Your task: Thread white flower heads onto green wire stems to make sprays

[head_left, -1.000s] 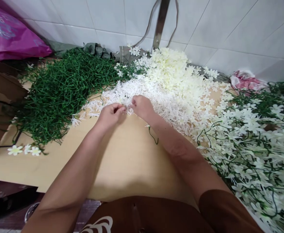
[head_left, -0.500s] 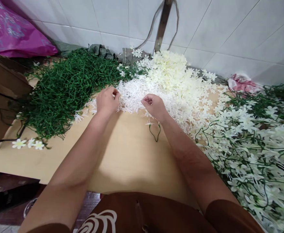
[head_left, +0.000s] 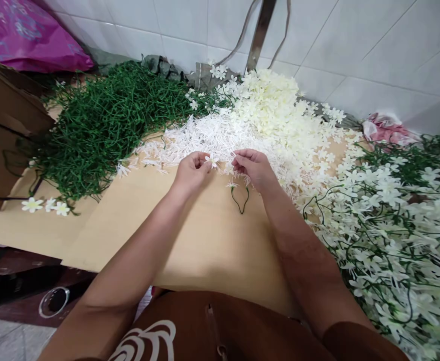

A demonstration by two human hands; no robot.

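Pinched in my left hand [head_left: 194, 173] is a white artificial flower [head_left: 211, 161], held in front of the pile of thin white stamen pieces [head_left: 200, 135]. Close by on the right, my right hand [head_left: 255, 168] has its fingertips pressed together; whatever they hold is too small to make out. Below the right hand a green stem [head_left: 239, 205] lies bent in a loop on the board, with a white stamen piece [head_left: 232, 185] at one end. Behind the hands rises a heap of cream flower heads [head_left: 272, 100].
A tangle of green stems [head_left: 118, 120] lies to the left, near a cardboard box [head_left: 9, 120] and a purple bag [head_left: 35, 40]. Many finished-looking white flowers [head_left: 385, 240] on stems cover the right side. The tan board [head_left: 204, 230] ends at my body.
My left hand has moved right and nearer to me, now with a white flower at its fingertips. My right hand has shifted slightly right, and the two hands are closer together.
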